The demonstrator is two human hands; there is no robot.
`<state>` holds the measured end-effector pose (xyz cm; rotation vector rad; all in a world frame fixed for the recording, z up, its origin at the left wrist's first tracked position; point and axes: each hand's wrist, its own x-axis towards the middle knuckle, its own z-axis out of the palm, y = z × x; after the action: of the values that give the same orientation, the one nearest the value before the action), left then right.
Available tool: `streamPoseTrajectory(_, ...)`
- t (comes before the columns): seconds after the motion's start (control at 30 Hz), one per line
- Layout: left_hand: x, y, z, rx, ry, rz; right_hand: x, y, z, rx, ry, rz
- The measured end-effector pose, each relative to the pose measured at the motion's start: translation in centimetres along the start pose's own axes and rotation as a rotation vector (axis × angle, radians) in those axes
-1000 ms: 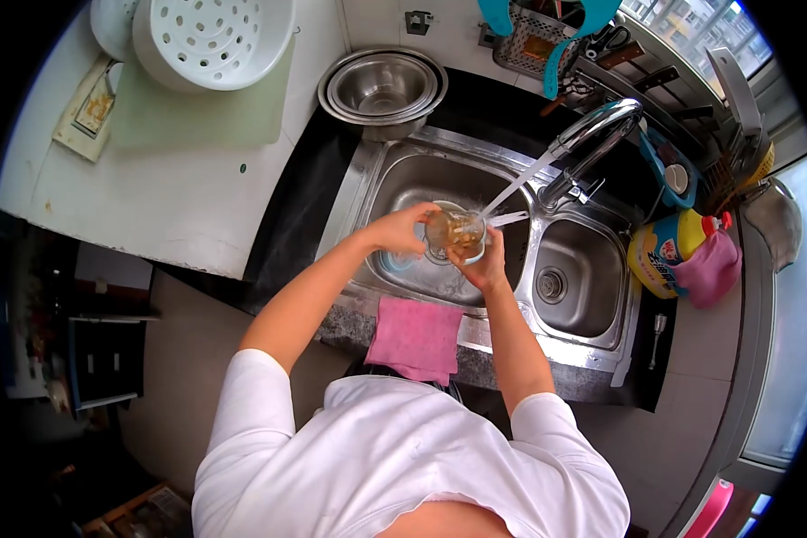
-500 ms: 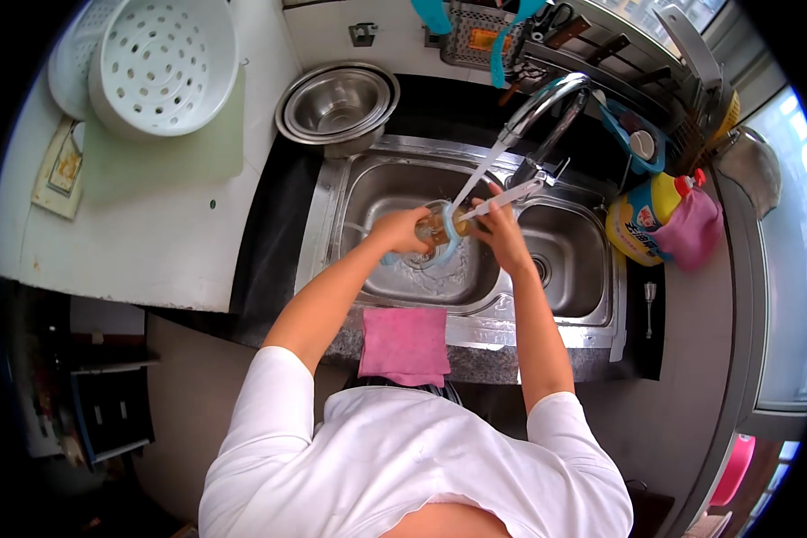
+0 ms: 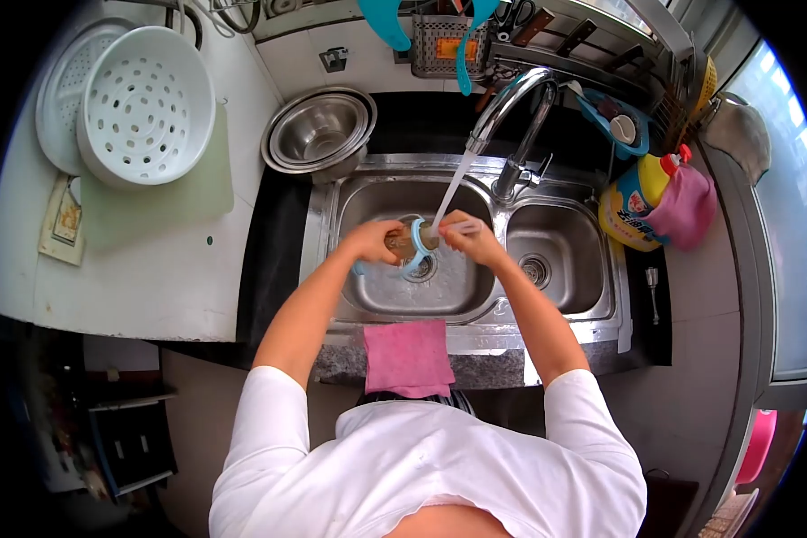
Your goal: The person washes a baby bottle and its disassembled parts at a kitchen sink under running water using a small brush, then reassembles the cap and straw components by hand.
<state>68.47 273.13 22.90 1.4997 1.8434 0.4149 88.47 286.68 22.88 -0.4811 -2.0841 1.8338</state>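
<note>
Over the large left basin of the steel sink (image 3: 359, 309), my left hand (image 3: 374, 242) is wrapped round a see-through, brownish cup (image 3: 402, 243) with a light-blue ring (image 3: 418, 251). The cup lies sideways, its mouth toward the right. My right hand (image 3: 473, 240) grips a pale stick-like handle (image 3: 464, 228) at that mouth; whatever is on its inner end is hidden. A stream of water (image 3: 453, 190) runs from the chrome tap (image 3: 484, 134) down to the cup's mouth, beside my right fingers.
Nested steel bowls (image 3: 318, 130) stand behind the sink at left. A white colander (image 3: 148, 108) sits on the left counter. A pink cloth (image 3: 408, 359) hangs over the front edge. To the right are the small basin (image 3: 560, 260) and a yellow detergent bottle (image 3: 628, 211).
Both hands and the cup have shifted left in view as the camera view moved. The pale handle, earlier slanting up past my right hand, now lies nearly level within its grip.
</note>
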Motion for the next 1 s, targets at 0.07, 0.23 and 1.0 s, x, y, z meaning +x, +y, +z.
streamPoseTrajectory(0.07, 0.2, -0.3, -0.5, -0.055, -0.005, -0.02, 0.0, 1.6, 1.3, 0.088, 0.036, 0.048)
streamPoseTrajectory(0.23, -0.2, 1.0, 0.9, 0.104, 0.153, -0.101, 1.3, 1.4, 1.2, 0.53, 0.199, 0.156)
streamPoseTrajectory(1.0, 0.3, 0.0, 2.1, 0.026, 0.02, -0.168, -0.3, 1.7, 0.7, 0.574, 0.136, 0.21)
